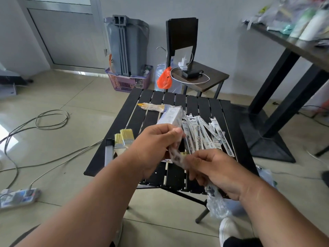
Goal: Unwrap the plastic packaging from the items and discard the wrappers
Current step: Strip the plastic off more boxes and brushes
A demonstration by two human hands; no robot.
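Over the black slatted table, my left hand and my right hand both pinch a crumpled clear plastic wrapper stretched between them; what it wraps is hidden by my fingers. More clear plastic hangs below my right hand. Several narrow packaged items in white printed wrappers are fanned out on the table behind my hands, beside a white box. A wrapped brush lies at the far side. Two bare yellow-bristled brushes lie at the table's left edge.
A dark chair with a charger, white cable and an orange bag stands behind the table. A purple basket holds a grey folded object. Cables and a power strip lie on the floor left. A dark table's legs stand right.
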